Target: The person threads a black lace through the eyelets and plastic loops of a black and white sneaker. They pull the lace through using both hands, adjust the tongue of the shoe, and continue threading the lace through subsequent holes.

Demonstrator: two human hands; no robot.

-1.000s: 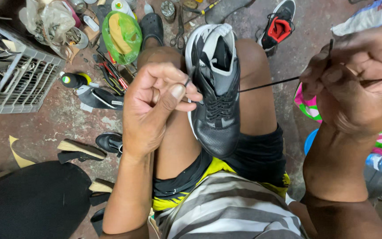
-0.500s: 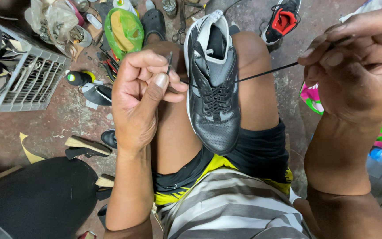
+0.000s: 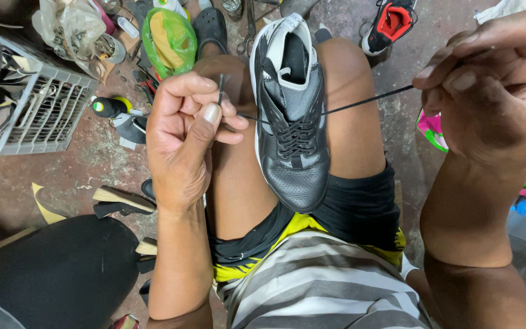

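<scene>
Below, stained concrete floor [image 3: 74, 173], white crate [image 3: 38, 116], scattered shoes [image 3: 391, 24]

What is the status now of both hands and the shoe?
Left hand pinches one black lace end, grip closed. Right hand pulls the other lace end taut. Black sneaker wedged between the knees. Nothing in the way.

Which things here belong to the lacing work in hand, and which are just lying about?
In use: black sneaker; black lace; left hand pinching one lace end; right hand pulling the other.

Lying about: wire basket; green bag; red-lined shoe; black sandal.
</scene>
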